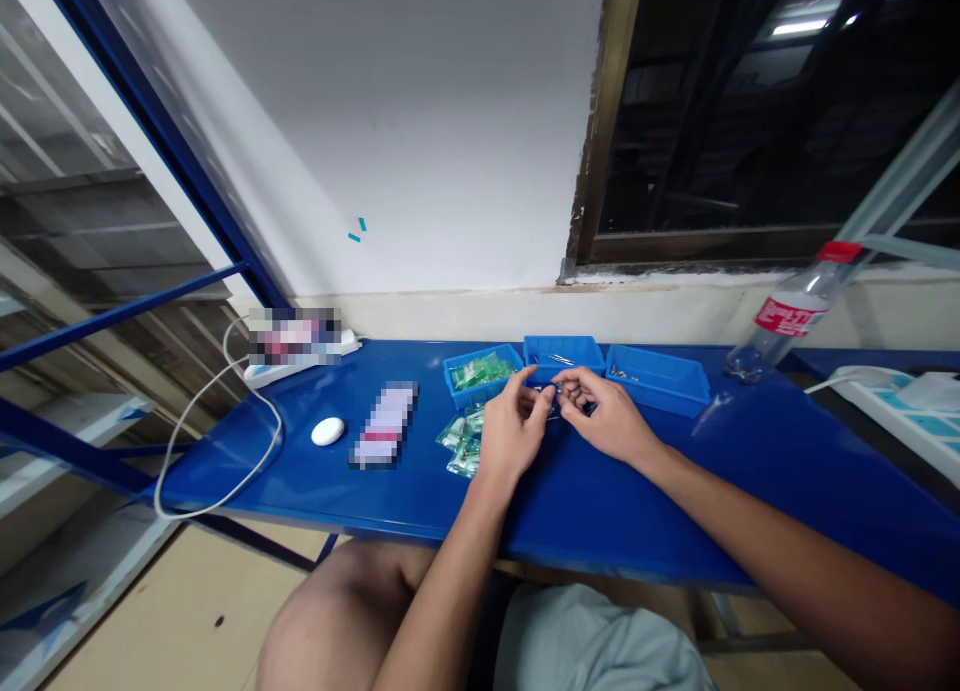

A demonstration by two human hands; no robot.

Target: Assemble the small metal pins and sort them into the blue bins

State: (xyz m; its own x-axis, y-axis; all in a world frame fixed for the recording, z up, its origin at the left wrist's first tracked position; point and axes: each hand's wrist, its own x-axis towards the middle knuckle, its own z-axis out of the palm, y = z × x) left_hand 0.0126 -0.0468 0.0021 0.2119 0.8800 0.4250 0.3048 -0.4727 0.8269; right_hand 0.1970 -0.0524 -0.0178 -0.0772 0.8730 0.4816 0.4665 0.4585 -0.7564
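Left hand [514, 433] and right hand [604, 416] half-closed, fingertips pinching a small dark part [556, 403] (too small to identify) above the blue bench [675, 496], just before the middle blue parts bin [564, 356].

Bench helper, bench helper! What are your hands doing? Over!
Left hand, right hand both pinching small dark object. Green plastic packets beside left hand. Blue plastic tray behind.

Your left hand [514, 423] and right hand [604, 418] sit close together, fingertips [551, 396] curled inward and nearly meeting; left forearm [450, 561] comes up from 6 o'clock, right forearm [787, 536] from 4 o'clock.
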